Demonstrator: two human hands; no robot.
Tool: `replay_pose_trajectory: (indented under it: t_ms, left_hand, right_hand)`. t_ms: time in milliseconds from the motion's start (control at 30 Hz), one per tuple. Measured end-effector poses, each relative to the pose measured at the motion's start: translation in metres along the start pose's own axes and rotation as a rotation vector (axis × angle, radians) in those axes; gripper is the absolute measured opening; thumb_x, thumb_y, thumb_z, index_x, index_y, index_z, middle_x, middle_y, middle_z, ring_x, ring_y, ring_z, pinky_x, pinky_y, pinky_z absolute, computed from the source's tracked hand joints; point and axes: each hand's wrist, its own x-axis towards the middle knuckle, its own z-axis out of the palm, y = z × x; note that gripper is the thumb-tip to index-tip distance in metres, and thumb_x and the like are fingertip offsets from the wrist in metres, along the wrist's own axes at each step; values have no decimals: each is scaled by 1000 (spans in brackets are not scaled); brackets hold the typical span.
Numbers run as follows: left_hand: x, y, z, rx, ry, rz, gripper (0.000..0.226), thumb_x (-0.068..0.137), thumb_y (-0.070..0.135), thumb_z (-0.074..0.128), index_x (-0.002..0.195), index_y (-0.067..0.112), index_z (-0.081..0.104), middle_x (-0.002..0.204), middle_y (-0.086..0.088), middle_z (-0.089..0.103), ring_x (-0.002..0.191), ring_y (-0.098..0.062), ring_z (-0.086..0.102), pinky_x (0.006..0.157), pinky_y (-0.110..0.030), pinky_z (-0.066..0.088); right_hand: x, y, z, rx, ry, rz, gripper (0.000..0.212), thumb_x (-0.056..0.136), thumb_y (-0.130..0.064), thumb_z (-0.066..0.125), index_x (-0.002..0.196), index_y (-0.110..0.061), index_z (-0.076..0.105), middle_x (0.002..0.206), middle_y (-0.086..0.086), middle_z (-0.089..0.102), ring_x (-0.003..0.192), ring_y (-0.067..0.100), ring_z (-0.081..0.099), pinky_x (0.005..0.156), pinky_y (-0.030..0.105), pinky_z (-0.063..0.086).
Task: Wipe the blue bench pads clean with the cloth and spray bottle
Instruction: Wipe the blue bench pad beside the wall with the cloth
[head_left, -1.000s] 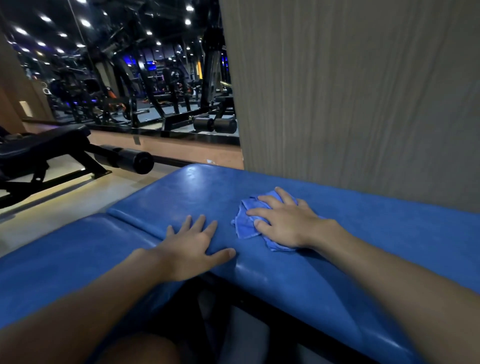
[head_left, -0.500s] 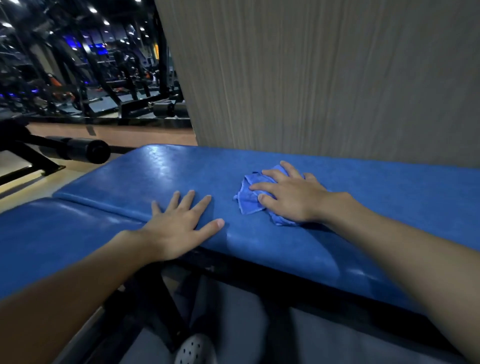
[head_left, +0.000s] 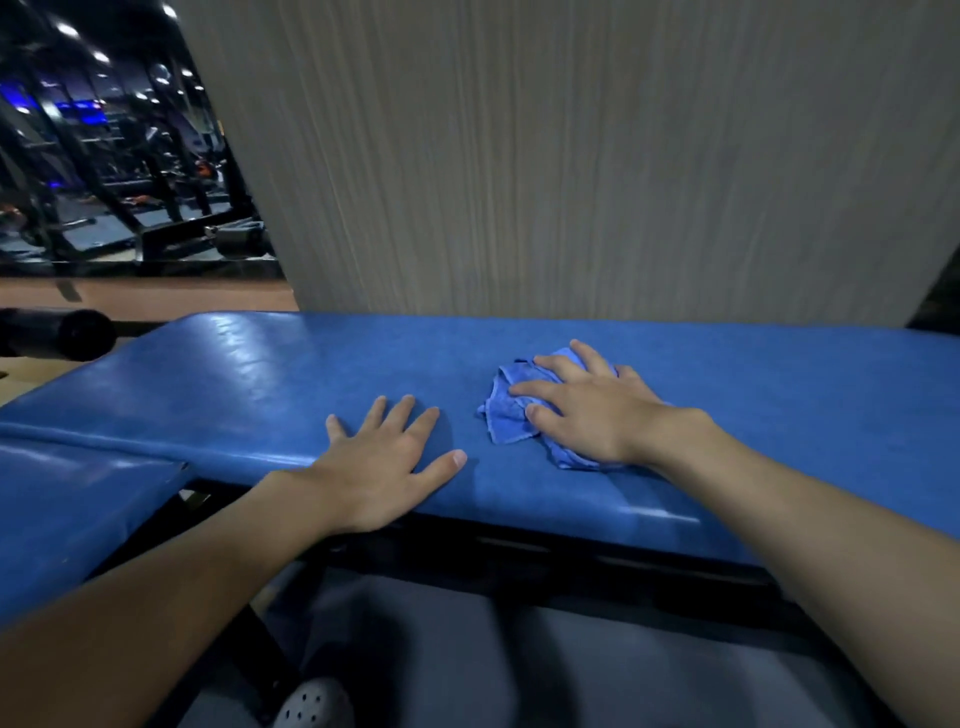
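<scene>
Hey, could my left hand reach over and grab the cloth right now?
Probably yes: the left hand lies flat on the blue pad beside the cloth, with only bare pad between them. The right hand presses on most of the cloth, leaving its left edge free.

The left hand (head_left: 387, 467) lies flat on the worktop (head_left: 260, 374); to its right, the right hand (head_left: 587, 415) rests on the cloth (head_left: 506, 410).

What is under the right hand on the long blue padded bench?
A crumpled blue cloth lies under the right hand, pressed onto the long blue bench pad by flat fingers. Some sticks out past the fingers; the part beneath the palm is covered and cannot be seen.
</scene>
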Motion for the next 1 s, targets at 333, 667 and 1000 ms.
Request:
replay_pose_trajectory:
  t_ms: [333, 667, 1000]
  left_hand:
    - [9, 106, -15, 18, 41, 231, 70, 97, 65, 19, 155, 25, 17, 164, -3, 10, 153, -27, 4, 118, -59, 12]
    - [26, 197, -14, -55, 82, 320, 70, 92, 71, 17, 155, 39, 15, 166, 0, 7, 153, -27, 0, 116, -67, 7]
    - [27, 255, -5, -45, 153, 461, 93, 67, 83, -8, 152, 51, 8, 167, 2, 7, 153, -30, 1, 116, -65, 6]
  right_hand:
    - [-68, 86, -7, 17, 35, 179, 45, 100, -50, 22, 145, -56, 28, 163, -14, 8, 151, 24, -9, 117, 57, 12]
    - [-145, 169, -14, 28, 89, 412, 46, 100, -48, 23, 145, -53, 32, 163, -15, 11, 151, 22, -7, 117, 55, 12]
    - [-208, 223, -17, 39, 171, 657, 43, 100, -51, 25, 142, -53, 36, 161, -15, 16, 151, 24, -4, 114, 59, 17]
